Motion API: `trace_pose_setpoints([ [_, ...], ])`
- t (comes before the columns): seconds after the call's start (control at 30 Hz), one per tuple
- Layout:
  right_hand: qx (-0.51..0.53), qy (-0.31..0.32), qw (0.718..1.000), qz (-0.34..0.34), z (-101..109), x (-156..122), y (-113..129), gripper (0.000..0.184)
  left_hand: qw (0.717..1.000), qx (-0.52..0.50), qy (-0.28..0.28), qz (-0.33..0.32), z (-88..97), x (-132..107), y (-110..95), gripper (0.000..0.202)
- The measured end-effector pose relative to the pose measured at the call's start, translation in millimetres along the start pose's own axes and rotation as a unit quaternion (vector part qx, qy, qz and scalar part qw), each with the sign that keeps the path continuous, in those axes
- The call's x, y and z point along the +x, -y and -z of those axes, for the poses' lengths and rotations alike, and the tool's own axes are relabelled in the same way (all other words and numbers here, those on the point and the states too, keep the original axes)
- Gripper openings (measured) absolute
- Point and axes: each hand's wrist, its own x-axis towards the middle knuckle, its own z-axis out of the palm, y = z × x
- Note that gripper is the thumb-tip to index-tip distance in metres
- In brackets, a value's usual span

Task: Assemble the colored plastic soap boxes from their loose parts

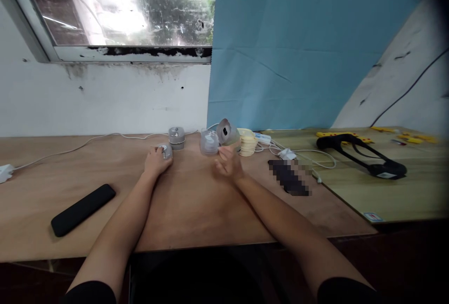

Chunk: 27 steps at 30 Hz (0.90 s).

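Observation:
My left hand [156,161] rests on the table with its fingers round a small clear plastic container [168,151], which has a printed mark on top. Just behind it stands a short stack of similar lidded containers [176,139]. My right hand [229,162] is raised a little, its fingers bent and pinched together; whatever is between the fingertips is too small or blurred to name. Right behind those fingertips is a tilted grey, roll-like object [224,131] with a dark hole. Clear plastic cups or lids [209,142] lie to its left, and a stack of pale yellow round pieces [248,143] to its right.
A black oblong case [83,209] lies at left. White cables and a charger [287,154] spread at right, near a pixelated dark object [289,177]. Black headgear [365,156] and yellow items [414,138] lie on the adjoining wooden table. A wall with a window stands behind.

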Motion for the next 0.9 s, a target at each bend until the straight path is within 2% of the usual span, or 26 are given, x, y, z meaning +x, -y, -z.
trace_pose_setpoints([
  [0.13,0.057,0.102,0.993,0.028,-11.6,0.6,20.2,0.036,0.996,0.010,0.083,-0.036,12.8,-1.0,-5.4,0.064],
  [0.27,0.064,0.197,0.978,-0.030,-11.9,-1.2,19.2,0.025,0.989,0.012,0.135,-0.062,18.0,-4.0,-6.6,0.068],
  [0.37,0.055,0.258,0.959,-0.101,-7.4,-2.6,12.3,0.028,0.980,-0.045,0.122,-0.152,12.9,-10.9,-9.7,0.068],
  [0.5,0.055,0.283,0.947,-0.142,-2.0,-1.2,7.6,0.031,0.945,-0.139,0.083,-0.285,3.7,-22.6,-21.7,0.063],
  [0.6,0.079,0.287,0.943,-0.151,0.2,3.7,10.5,0.040,0.919,-0.182,0.082,-0.339,0.4,-30.2,-34.7,0.066],
  [0.77,0.138,0.336,0.920,-0.147,0.1,11.1,17.6,0.084,0.886,-0.208,0.090,-0.404,-2.4,-40.7,-52.5,0.070],
  [0.9,0.171,0.361,0.903,-0.160,-1.5,11.9,17.7,0.082,0.885,-0.208,0.087,-0.407,-4.9,-44.1,-56.3,0.069],
])
